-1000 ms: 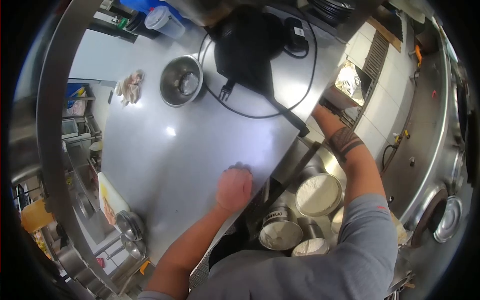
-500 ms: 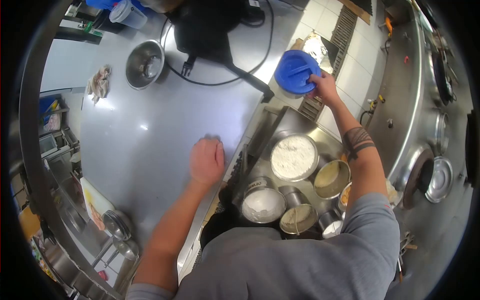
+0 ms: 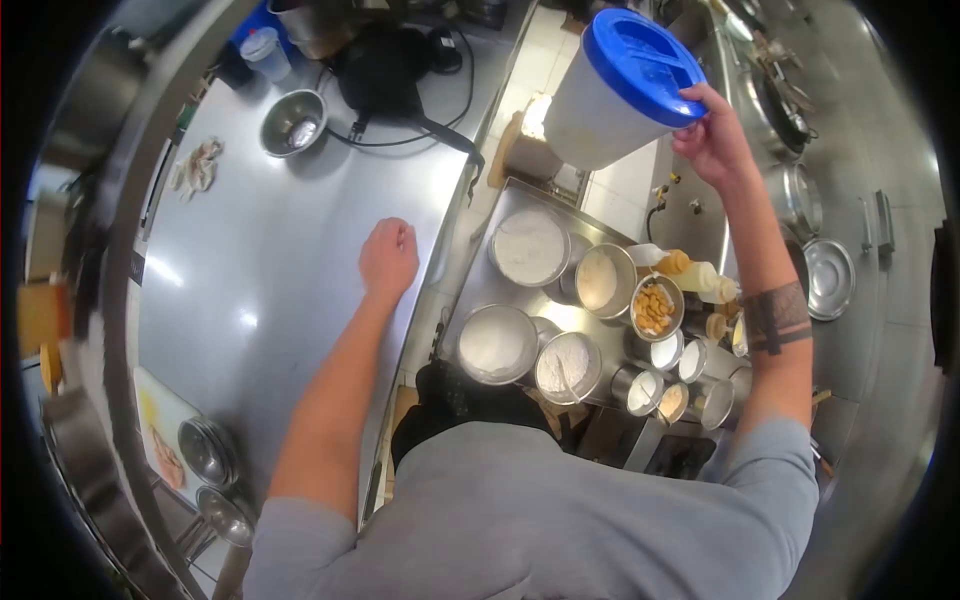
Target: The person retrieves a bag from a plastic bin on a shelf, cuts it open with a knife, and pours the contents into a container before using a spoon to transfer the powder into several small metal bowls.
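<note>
My right hand point(image 3: 712, 145) is raised at the upper right, its fingers closed on the rim of a translucent white plastic bucket point(image 3: 590, 115) topped by a blue lid point(image 3: 645, 65). The bucket hangs tilted in the air above the floor and the tray of pots. At the right part of the steel table point(image 3: 280, 240), my left hand point(image 3: 388, 258) is curled into a loose fist, and nothing shows in it. Below the bucket, a large round pot of white powder point(image 3: 530, 247) stands in the metal tray. Whatever the bucket holds is hard to make out.
More pots of powder point(image 3: 497, 343), a bowl of orange-brown pieces point(image 3: 656, 307) and squeeze bottles point(image 3: 675, 262) crowd the right-hand station. On the table are a steel bowl point(image 3: 293, 124), a crumpled cloth point(image 3: 198, 168), a black bag point(image 3: 380, 75) and a cutting board point(image 3: 160, 415).
My right hand has lifted the bucket up and nearer, so its white side now shows. The view has shifted, bringing more small pots and bottles into sight. My left fist stays over the table.
</note>
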The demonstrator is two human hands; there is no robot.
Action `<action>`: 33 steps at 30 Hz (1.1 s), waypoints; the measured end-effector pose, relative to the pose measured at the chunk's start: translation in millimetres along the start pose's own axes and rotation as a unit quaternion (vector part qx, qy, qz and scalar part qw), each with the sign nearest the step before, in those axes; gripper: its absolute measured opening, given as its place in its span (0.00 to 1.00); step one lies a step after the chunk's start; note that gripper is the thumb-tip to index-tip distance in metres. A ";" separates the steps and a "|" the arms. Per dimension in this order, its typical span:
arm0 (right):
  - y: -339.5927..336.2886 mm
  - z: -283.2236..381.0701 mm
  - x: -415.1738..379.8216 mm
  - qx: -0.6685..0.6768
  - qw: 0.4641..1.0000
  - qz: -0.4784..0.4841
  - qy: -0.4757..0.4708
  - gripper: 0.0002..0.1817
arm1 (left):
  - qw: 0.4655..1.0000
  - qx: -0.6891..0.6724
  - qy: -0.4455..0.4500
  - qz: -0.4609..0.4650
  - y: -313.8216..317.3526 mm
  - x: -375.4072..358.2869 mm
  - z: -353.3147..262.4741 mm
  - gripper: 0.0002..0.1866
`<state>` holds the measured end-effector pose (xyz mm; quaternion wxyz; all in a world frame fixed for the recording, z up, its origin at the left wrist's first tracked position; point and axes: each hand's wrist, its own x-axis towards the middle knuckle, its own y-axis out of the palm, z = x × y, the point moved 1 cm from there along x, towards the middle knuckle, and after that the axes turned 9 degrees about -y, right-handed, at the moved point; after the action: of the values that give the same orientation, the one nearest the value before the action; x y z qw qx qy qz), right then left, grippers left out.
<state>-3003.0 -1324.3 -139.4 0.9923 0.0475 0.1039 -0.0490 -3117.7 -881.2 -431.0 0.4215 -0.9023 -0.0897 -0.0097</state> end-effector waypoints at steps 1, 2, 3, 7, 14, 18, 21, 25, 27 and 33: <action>10.1 22.5 -21.2 0.045 0.998 0.040 0.003 0.10 | 0.994 -0.047 -0.088 0.040 1.7 5.7 0.5 0.13; 23.5 43.6 -43.5 0.042 0.998 0.044 -0.012 0.10 | 0.939 -0.268 -0.161 0.144 2.6 17.3 -8.0 0.17; 39.3 61.1 -67.4 0.075 0.994 0.085 -0.008 0.10 | 0.789 -0.524 -0.222 0.232 -7.8 10.3 -41.2 0.28; 105.7 91.0 -146.0 0.109 0.982 0.153 0.003 0.13 | 0.333 -0.820 -0.092 0.456 -101.6 -41.4 -157.7 0.54; 216.5 49.3 -241.0 -0.209 0.950 0.046 -0.226 0.19 | 0.254 -0.882 -0.077 0.389 -164.8 -121.2 -83.1 0.37; 257.3 9.9 -276.3 -0.350 0.911 0.167 -0.140 0.24 | 0.457 -0.864 -0.120 0.173 -203.8 -162.3 -35.4 0.36; 294.8 -32.2 -298.8 -0.272 0.936 0.206 -0.089 0.18 | 0.392 -0.883 -0.152 0.210 -220.7 -190.1 10.5 0.35; 344.3 -96.9 -326.6 -0.368 0.879 0.238 -0.191 0.19 | 0.400 -0.851 -0.242 0.240 -232.0 -260.7 60.1 0.37; 368.1 -118.2 -358.4 -0.398 0.809 0.300 -0.312 0.19 | 0.039 -0.921 -0.271 0.279 -216.4 -297.6 114.3 0.39; 417.8 -107.7 -415.1 -0.339 0.569 0.545 -0.514 0.11 | 0.391 -0.845 -0.293 0.217 -272.9 -364.9 145.5 0.39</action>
<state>-3384.2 -862.9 -121.8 0.6611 -0.2782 -0.4599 0.5234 -3531.5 -654.8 -351.6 -0.6219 -0.7312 0.0458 0.2766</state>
